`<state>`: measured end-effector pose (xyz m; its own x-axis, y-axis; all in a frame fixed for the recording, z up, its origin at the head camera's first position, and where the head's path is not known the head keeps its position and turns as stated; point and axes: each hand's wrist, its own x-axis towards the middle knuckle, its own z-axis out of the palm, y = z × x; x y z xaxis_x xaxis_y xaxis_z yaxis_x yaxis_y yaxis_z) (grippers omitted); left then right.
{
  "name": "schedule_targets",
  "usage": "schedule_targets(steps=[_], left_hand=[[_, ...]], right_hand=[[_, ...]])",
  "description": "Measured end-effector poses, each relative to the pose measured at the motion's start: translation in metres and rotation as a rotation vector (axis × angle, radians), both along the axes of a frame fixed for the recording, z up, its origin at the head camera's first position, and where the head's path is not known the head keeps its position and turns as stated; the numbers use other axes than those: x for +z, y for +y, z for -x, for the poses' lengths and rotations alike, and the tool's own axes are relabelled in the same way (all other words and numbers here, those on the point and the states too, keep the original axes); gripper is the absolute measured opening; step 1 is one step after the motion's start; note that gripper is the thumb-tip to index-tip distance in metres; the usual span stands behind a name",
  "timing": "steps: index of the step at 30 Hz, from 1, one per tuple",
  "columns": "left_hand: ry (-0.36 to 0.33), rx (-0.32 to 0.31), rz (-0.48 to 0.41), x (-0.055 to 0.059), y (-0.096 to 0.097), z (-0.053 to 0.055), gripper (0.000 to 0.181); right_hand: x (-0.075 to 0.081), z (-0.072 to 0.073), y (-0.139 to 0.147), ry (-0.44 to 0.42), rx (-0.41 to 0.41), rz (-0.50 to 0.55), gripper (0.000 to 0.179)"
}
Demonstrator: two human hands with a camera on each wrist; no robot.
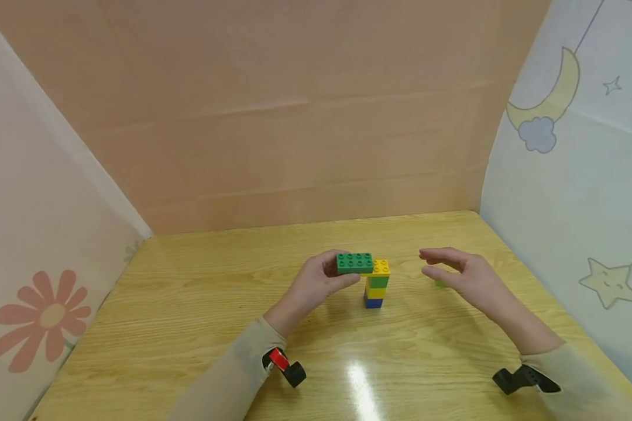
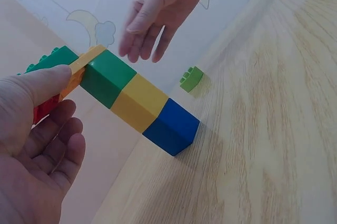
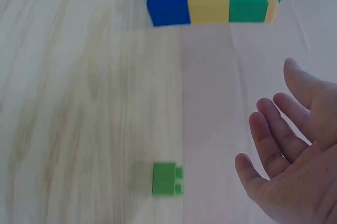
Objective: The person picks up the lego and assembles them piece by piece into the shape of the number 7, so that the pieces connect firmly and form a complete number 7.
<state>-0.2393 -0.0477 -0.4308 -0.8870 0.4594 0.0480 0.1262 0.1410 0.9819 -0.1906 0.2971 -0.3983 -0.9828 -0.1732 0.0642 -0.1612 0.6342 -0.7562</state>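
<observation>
A tower of toy building bricks stands upright on the table, with a blue brick (image 2: 174, 126) at the bottom, a yellow brick (image 2: 139, 103) above it, then a green brick (image 2: 109, 79). A flat yellow plate (image 1: 381, 268) lies across the top and juts out to the left. On that overhang sits a long green brick (image 1: 354, 263), and a red brick (image 2: 46, 109) shows below it. My left hand (image 1: 318, 283) pinches the overhanging end, thumb at the near side. To the tower's right, my right hand (image 1: 466, 275) hovers with relaxed fingers, holding nothing.
A small light green brick (image 3: 164, 178) lies on the wooden table (image 1: 216, 280), below the right hand and partly hidden by it in the head view. Cloth walls (image 1: 295, 146) stand behind the table and along both sides.
</observation>
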Motion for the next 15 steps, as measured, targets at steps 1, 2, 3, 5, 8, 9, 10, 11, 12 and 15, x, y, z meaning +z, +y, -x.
schedule_targets(steps=[1, 2, 3, 5, 8, 9, 10, 11, 12, 15], left_hand=[[0.000, 0.002, 0.004, 0.000, 0.000, 0.000, 0.039], [-0.001, 0.001, 0.004, 0.000, 0.000, 0.000, 0.039], [-0.003, 0.000, 0.003, 0.000, 0.000, 0.000, 0.039], [-0.005, -0.005, -0.002, 0.001, 0.000, 0.000, 0.039], [-0.001, -0.014, -0.009, 0.002, 0.000, 0.000, 0.040], [0.000, -0.016, -0.012, 0.003, -0.001, 0.000, 0.040], [0.004, -0.017, -0.013, 0.003, -0.001, 0.000, 0.040], [0.007, -0.019, -0.015, 0.004, -0.001, 0.000, 0.040], [0.010, -0.019, -0.015, 0.004, -0.002, 0.000, 0.040], [0.018, -0.010, -0.006, 0.005, -0.002, 0.000, 0.041]], right_hand=[[-0.001, 0.000, 0.005, 0.008, -0.005, -0.016, 0.054], [-0.002, 0.000, 0.009, 0.013, -0.009, -0.032, 0.056], [-0.003, 0.000, 0.013, 0.017, -0.015, -0.048, 0.057], [-0.005, -0.001, 0.021, 0.029, -0.029, -0.088, 0.058], [-0.009, -0.001, 0.032, 0.039, -0.040, -0.131, 0.060], [-0.011, -0.001, 0.035, 0.038, -0.041, -0.142, 0.060], [-0.013, 0.000, 0.038, 0.038, -0.039, -0.152, 0.060], [-0.015, 0.000, 0.040, 0.033, -0.037, -0.159, 0.060], [-0.016, 0.000, 0.043, 0.027, -0.035, -0.165, 0.061], [-0.022, 0.001, 0.049, -0.002, -0.030, -0.185, 0.062]])
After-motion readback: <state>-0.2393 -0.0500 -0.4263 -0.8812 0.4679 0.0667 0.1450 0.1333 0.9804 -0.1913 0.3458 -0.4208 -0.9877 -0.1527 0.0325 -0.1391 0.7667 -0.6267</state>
